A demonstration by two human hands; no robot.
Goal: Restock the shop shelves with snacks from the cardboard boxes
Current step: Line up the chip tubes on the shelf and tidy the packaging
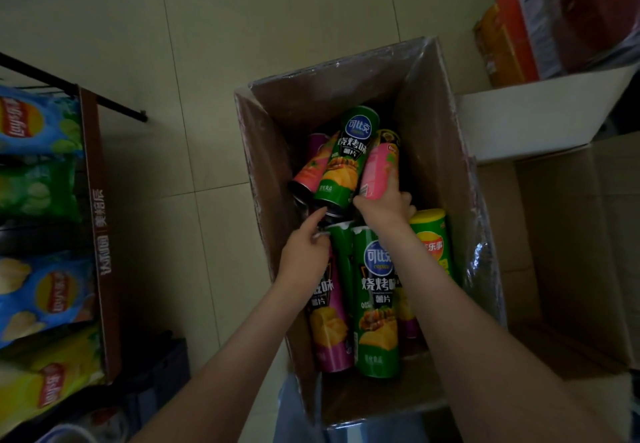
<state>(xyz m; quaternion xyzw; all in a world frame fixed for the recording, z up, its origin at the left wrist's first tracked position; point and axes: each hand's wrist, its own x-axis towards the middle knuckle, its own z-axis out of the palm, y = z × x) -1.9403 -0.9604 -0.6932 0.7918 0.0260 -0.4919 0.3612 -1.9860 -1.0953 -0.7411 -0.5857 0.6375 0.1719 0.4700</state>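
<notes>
1. Pale tiled floor [207,61]. An open cardboard box [433,137] stands on it mid-scene, the shelf [100,234] of crisp bags [34,124] runs down the left, and more cartons [571,217] sit at right.
2. Crisp tubes lie jumbled in the box. A near row of them [377,304] lies lengthwise, and a far cluster leans across it.
3. My right hand [384,207] is closed round the near end of the pink crisp tube [379,172] in the far cluster, thumb and fingers wrapped on it.
4. My left hand [306,252] sits just beside it to the left. Its forefinger reaches to the dark base of the green crisp tube [346,162], which touches the pink one. The other fingers are curled, and I cannot tell whether they hold anything.
5. I judge this to be the picking step, drawing tubes out of the box for the shelf.
6. The next move calls for a firm hold on the green tube too, then lifting both clear of the box walls without tipping the leaning neighbours, and swinging left.
</notes>
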